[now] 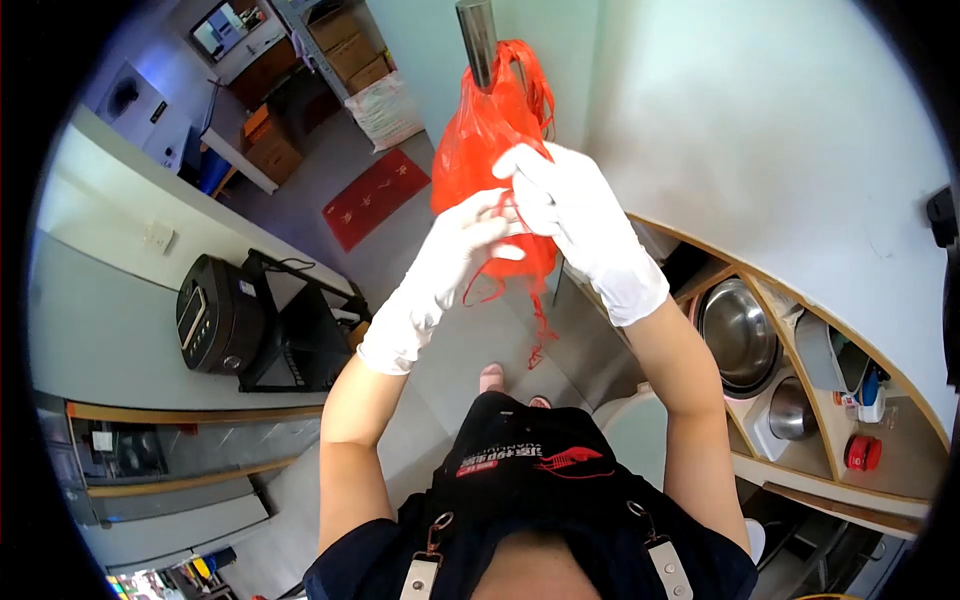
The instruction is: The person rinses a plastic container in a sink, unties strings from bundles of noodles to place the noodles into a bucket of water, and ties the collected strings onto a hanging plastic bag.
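A red plastic bag [470, 140] hangs in front of me, with a shiny metal tube [478, 40] at its top. Whether the tube comes out of the bag or holds it up, I cannot tell. Both my hands wear white gloves. My left hand [465, 235] is at the bag's lower left, its fingers bent around a thin red string [512, 212]. Against the bag's right side, my right hand [570, 200] has curled fingers on the same string, close to my left fingertips. Loose red string ends [540, 330] dangle below my hands.
On the left, a black rice cooker [222, 315] stands on a counter beside a black rack [300, 335]. Steel bowls [740, 335] sit in an open wooden shelf at right, with a red-lidded jar [862, 453]. A red mat [377, 200] and cardboard boxes [270, 145] lie beyond.
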Demonstrator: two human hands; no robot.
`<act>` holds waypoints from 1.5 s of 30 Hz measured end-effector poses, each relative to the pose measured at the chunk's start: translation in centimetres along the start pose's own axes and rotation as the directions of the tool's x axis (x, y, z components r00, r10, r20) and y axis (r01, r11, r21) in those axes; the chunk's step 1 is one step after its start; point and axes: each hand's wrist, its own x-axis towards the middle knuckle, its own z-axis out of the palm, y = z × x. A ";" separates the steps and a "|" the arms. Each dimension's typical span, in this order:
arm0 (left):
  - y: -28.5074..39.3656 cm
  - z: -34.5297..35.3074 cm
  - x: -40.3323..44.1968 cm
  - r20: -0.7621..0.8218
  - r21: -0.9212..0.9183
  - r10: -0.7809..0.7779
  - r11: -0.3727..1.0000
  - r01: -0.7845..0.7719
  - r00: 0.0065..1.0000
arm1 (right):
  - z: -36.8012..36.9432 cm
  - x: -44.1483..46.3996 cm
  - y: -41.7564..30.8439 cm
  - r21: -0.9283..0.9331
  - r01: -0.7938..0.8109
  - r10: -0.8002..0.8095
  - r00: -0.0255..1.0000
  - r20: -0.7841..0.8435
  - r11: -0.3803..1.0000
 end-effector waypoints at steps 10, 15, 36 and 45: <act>8.3 1.4 7.3 0.268 0.121 0.092 0.984 -0.128 0.959 | -2.0 1.8 -3.6 -0.393 0.620 -0.732 0.610 -0.303 0.679; 16.1 3.2 9.2 0.362 0.020 0.104 0.993 -0.119 0.926 | -2.9 0.8 0.9 -0.612 0.574 -0.816 0.531 -0.228 0.544; 28.0 -11.7 33.1 0.315 0.235 0.456 0.813 -0.533 0.833 | -4.1 8.7 -5.9 -0.649 0.318 -0.657 0.650 -0.382 0.691; 4.7 -28.7 39.6 0.039 0.654 0.181 0.739 -0.162 0.983 | -6.2 14.6 3.4 -0.880 -0.393 -0.754 0.653 -0.063 -0.267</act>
